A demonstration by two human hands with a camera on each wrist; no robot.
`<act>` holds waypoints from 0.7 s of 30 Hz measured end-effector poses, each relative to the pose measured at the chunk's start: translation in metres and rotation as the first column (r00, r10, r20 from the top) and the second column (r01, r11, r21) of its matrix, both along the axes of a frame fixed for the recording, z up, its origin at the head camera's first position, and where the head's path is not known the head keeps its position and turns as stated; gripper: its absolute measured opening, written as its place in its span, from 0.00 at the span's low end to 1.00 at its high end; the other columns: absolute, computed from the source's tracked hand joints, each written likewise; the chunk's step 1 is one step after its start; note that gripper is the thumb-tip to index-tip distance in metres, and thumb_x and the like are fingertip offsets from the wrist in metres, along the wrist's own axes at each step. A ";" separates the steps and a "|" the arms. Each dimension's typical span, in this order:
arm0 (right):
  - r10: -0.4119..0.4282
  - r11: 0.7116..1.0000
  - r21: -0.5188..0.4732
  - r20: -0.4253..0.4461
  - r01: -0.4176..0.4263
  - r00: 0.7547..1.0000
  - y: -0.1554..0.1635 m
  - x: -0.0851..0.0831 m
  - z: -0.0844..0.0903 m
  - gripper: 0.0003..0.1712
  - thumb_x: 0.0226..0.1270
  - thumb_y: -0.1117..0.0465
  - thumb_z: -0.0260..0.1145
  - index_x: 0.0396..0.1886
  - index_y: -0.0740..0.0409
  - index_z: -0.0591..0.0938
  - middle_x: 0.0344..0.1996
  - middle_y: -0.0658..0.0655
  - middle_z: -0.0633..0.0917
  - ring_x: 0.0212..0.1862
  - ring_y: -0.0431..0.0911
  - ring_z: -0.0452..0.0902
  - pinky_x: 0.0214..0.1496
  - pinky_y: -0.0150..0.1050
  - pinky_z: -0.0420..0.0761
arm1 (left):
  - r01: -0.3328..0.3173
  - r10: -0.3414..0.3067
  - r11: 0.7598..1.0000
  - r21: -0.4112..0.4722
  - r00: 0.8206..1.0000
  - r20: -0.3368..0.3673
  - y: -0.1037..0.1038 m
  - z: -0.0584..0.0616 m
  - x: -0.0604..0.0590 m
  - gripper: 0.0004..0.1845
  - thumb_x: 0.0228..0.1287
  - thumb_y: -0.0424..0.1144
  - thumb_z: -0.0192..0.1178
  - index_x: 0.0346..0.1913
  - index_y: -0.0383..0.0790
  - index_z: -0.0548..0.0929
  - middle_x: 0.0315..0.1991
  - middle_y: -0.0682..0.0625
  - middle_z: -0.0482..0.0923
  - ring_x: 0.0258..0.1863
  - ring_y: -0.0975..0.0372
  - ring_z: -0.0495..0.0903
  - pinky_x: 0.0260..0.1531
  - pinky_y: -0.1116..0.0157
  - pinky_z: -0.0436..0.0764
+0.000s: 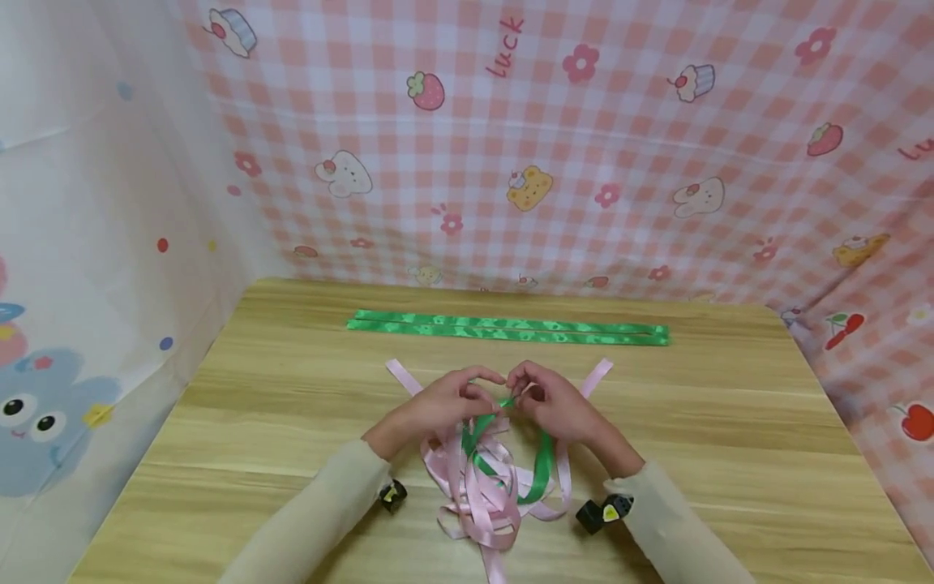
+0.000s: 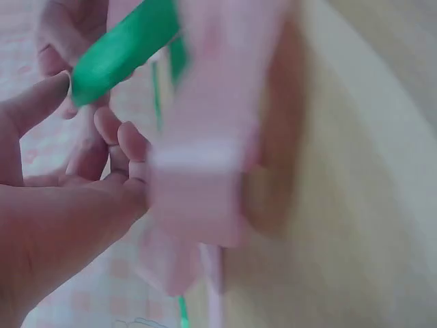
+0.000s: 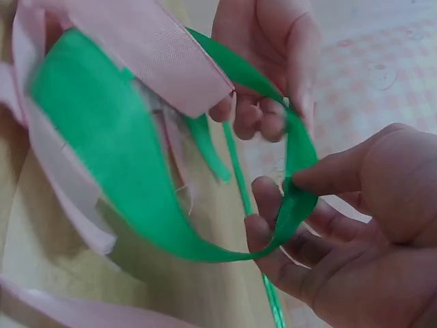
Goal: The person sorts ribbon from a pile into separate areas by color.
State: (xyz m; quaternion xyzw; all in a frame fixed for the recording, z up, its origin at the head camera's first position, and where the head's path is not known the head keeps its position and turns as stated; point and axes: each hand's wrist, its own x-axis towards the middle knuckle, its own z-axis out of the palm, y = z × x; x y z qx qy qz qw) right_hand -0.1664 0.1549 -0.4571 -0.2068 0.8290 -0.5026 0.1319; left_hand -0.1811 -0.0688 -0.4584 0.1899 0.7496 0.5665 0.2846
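My left hand [image 1: 447,401] and right hand [image 1: 556,405] meet above a loose heap of pink ribbon [image 1: 490,519] near the middle of the table. Between them is a green satin ribbon [image 1: 543,470], which hangs in a loop down over the pink coils. In the right wrist view, my right thumb and fingers pinch the green ribbon [image 3: 130,164] at its bend. My left thumb and finger pinch the same green ribbon [image 2: 126,51] close by; the left wrist view is blurred. A pink ribbon strand [image 2: 205,130] hangs in front of my left hand.
A flat, folded green ribbon [image 1: 511,328] lies across the back of the wooden table [image 1: 241,454]. Pink ribbon ends [image 1: 403,375] poke out beyond both hands. Behind stands a pink checked cloth [image 1: 481,146]; a white printed cloth [image 1: 109,211] hangs on the left.
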 end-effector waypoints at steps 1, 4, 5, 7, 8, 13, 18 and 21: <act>-0.009 1.000 -0.019 0.008 0.010 1.000 0.000 0.001 0.002 0.13 0.67 0.76 0.56 0.49 0.63 0.75 0.42 0.60 0.79 0.38 0.51 0.78 0.41 0.36 0.79 | -0.018 0.017 0.999 0.027 1.000 0.017 0.000 0.003 -0.001 0.21 0.70 0.36 0.61 0.64 0.41 0.73 0.43 0.41 0.85 0.38 0.61 0.81 0.41 0.62 0.79; -0.034 0.997 -0.065 0.012 0.034 0.999 0.003 0.001 0.009 0.13 0.68 0.75 0.56 0.50 0.65 0.74 0.44 0.62 0.78 0.38 0.54 0.78 0.41 0.35 0.79 | -0.073 0.068 0.992 0.106 0.996 0.050 -0.002 0.015 -0.002 0.22 0.69 0.34 0.61 0.64 0.41 0.72 0.43 0.41 0.84 0.37 0.62 0.81 0.40 0.62 0.79; -0.039 0.996 -0.077 0.010 0.040 0.999 0.004 0.000 0.012 0.12 0.69 0.74 0.56 0.50 0.65 0.74 0.45 0.62 0.78 0.38 0.54 0.78 0.41 0.35 0.78 | -0.086 0.080 0.987 0.133 0.995 0.053 -0.002 0.018 -0.002 0.23 0.69 0.34 0.61 0.65 0.41 0.72 0.44 0.40 0.84 0.38 0.61 0.81 0.41 0.63 0.79; -0.045 0.995 -0.093 0.003 0.045 0.999 0.008 0.000 0.018 0.11 0.70 0.72 0.57 0.50 0.64 0.74 0.46 0.61 0.78 0.40 0.53 0.76 0.42 0.36 0.78 | -0.104 0.096 0.979 0.175 0.994 0.054 -0.004 0.027 -0.003 0.23 0.69 0.33 0.61 0.65 0.43 0.72 0.44 0.40 0.83 0.38 0.58 0.82 0.41 0.63 0.79; -0.045 0.993 -0.106 0.008 0.045 0.999 0.010 -0.001 0.021 0.11 0.71 0.71 0.58 0.50 0.64 0.75 0.47 0.61 0.78 0.41 0.54 0.76 0.42 0.37 0.78 | -0.104 0.097 0.977 0.188 0.994 0.047 -0.006 0.031 -0.003 0.23 0.69 0.32 0.61 0.65 0.44 0.72 0.43 0.41 0.83 0.37 0.57 0.81 0.40 0.64 0.80; 0.014 0.983 -0.183 0.083 0.002 0.996 0.025 -0.001 0.038 0.12 0.72 0.68 0.57 0.53 0.64 0.73 0.49 0.61 0.76 0.47 0.51 0.77 0.43 0.40 0.78 | -0.079 0.082 0.975 0.206 0.997 -0.006 -0.018 0.048 -0.002 0.21 0.70 0.33 0.60 0.64 0.47 0.73 0.42 0.43 0.82 0.31 0.54 0.75 0.34 0.65 0.77; 0.112 0.975 -0.208 0.143 -0.081 0.983 0.039 0.000 0.051 0.14 0.73 0.68 0.56 0.55 0.66 0.71 0.46 0.58 0.78 0.48 0.45 0.80 0.42 0.37 0.77 | -0.087 0.113 0.982 0.166 0.981 -0.156 -0.033 0.061 0.000 0.19 0.71 0.34 0.60 0.62 0.46 0.75 0.42 0.41 0.82 0.29 0.56 0.74 0.28 0.67 0.73; 0.165 0.965 -0.226 0.143 -0.130 0.976 0.044 0.001 0.055 0.13 0.74 0.68 0.57 0.55 0.65 0.70 0.39 0.56 0.81 0.44 0.44 0.79 0.41 0.35 0.77 | -0.113 0.138 0.989 0.100 0.945 -0.297 -0.040 0.069 0.003 0.18 0.69 0.34 0.62 0.61 0.47 0.77 0.40 0.46 0.84 0.30 0.56 0.77 0.29 0.67 0.73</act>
